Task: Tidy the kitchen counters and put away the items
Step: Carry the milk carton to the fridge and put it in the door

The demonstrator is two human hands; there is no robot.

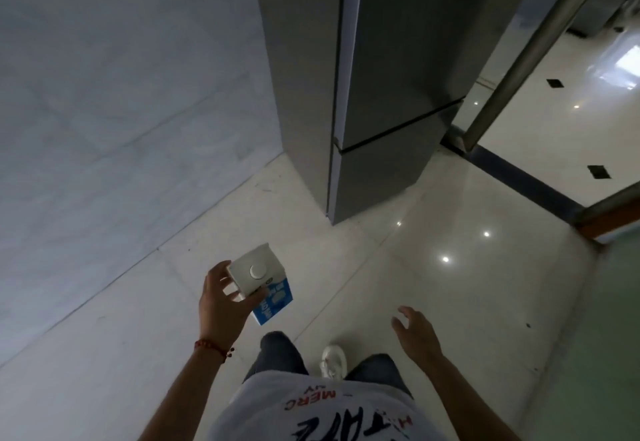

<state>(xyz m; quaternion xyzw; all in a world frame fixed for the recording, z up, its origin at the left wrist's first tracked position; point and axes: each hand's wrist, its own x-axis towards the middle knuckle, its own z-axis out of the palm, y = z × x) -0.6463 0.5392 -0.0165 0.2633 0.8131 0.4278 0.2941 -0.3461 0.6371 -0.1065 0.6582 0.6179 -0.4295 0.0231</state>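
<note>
My left hand grips a white and blue milk carton with a round white cap on top, held upright at waist height over the floor. My right hand hangs free to the right with relaxed fingers, holding nothing. A tall grey fridge stands ahead with both doors closed, a seam between its upper and lower door. The carton is well short of the fridge.
A grey tiled wall runs along the left. Glossy pale floor tiles lie between me and the fridge. To the right, a metal bar handle of a glass door and a dark threshold strip lead to another room.
</note>
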